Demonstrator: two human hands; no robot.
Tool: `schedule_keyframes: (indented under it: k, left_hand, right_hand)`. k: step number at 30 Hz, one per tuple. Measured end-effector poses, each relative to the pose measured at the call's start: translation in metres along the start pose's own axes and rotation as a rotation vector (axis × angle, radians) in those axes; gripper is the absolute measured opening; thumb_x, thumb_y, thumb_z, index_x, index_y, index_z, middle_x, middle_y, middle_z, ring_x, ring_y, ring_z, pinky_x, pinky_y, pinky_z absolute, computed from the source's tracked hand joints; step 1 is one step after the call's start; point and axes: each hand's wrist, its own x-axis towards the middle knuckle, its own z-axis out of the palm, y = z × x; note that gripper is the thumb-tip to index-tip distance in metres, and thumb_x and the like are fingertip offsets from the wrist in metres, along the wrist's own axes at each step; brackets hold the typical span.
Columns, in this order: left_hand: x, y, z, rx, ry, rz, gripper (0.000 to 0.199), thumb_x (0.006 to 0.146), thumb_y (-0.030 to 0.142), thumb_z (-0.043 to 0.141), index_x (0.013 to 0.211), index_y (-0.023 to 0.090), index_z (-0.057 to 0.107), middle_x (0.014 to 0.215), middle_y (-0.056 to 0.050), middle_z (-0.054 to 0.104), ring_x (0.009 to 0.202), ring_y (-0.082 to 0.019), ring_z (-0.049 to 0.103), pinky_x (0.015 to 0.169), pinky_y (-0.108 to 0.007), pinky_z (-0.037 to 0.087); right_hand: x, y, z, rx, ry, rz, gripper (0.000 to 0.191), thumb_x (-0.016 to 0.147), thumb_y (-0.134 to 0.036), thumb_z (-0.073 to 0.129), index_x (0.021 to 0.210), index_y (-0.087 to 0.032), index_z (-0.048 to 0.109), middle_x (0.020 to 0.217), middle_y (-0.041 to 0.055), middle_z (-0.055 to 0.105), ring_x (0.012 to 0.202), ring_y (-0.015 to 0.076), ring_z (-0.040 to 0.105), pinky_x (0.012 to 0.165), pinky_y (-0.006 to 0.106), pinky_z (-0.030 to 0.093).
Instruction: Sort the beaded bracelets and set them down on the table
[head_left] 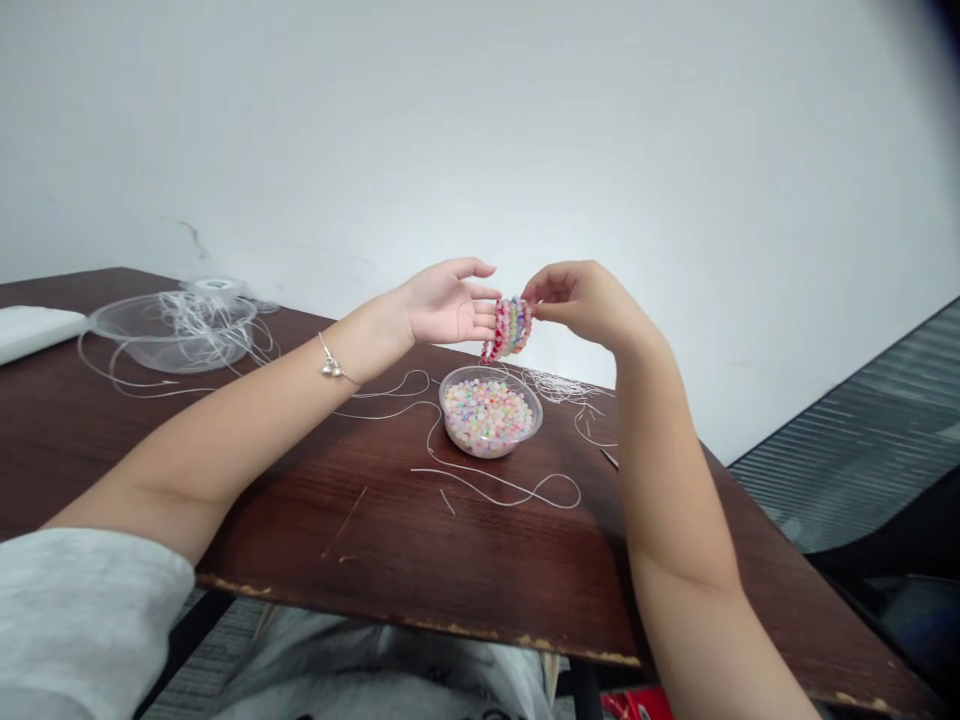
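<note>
Looks like several beaded bracelets are done, right fingers pinching them at loosely spread left fingers, unstrung beads below.

Bead bracelets, frame centre, showed bands of red, pink, pale green and lilac. Loose beads just below were mottled: mostly pale pink and white, flecked purple, green, orange. Tabletop was dark red-brown, wood-grained; wall, top of frame, pale grey-white; sleeve, lower left, light grey.
</note>
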Motion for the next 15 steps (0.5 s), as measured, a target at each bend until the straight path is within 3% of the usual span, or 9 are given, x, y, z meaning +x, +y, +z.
schedule_keyframes:
  k: [4,9,12,15]
  left_hand:
    - [-0.008,0.008,0.006,-0.032,-0.029,0.043,0.084,0.083,0.033,0.041,0.144,-0.008,0.0,0.109,-0.019,0.064,0.125,-0.027,0.049,0.112,-0.041,0.026]
    - [-0.014,0.013,0.013,-0.032,-0.023,0.128,0.089,0.08,0.036,0.042,0.147,0.001,-0.005,0.119,-0.018,0.06,0.13,-0.03,0.044,0.112,-0.046,0.024]
    - [-0.021,0.019,0.016,-0.03,0.036,0.229,0.083,0.081,0.036,0.04,0.148,0.008,0.001,0.121,-0.016,0.058,0.132,-0.029,0.041,0.112,-0.045,0.024]
    - [-0.032,0.031,0.019,-0.069,0.093,0.315,0.075,0.082,0.035,0.037,0.146,0.011,0.006,0.125,-0.014,0.054,0.133,-0.029,0.039,0.111,-0.048,0.027]
  right_hand:
    - [-0.001,-0.007,0.001,0.003,0.123,-0.055,0.015,0.075,-0.024,0.066,0.084,-0.013,0.073,0.071,0.0038,0.068,0.062,0.0103,0.054,0.056,0.025,0.04]
    - [0.005,-0.005,0.011,0.011,0.139,-0.063,0.023,0.081,-0.027,0.059,0.094,-0.014,0.073,0.083,0.0061,0.071,0.069,0.0131,0.058,0.064,0.028,0.046]
    - [0.001,-0.007,0.003,-0.062,0.177,-0.025,0.041,0.079,-0.028,0.061,0.119,-0.017,0.062,0.1,0.0079,0.069,0.073,0.0147,0.061,0.063,0.029,0.049]
    - [-0.014,-0.015,-0.019,-0.227,0.127,0.169,0.069,0.073,-0.029,0.067,0.137,-0.02,0.043,0.111,0.0119,0.066,0.078,0.0195,0.064,0.059,0.031,0.049]
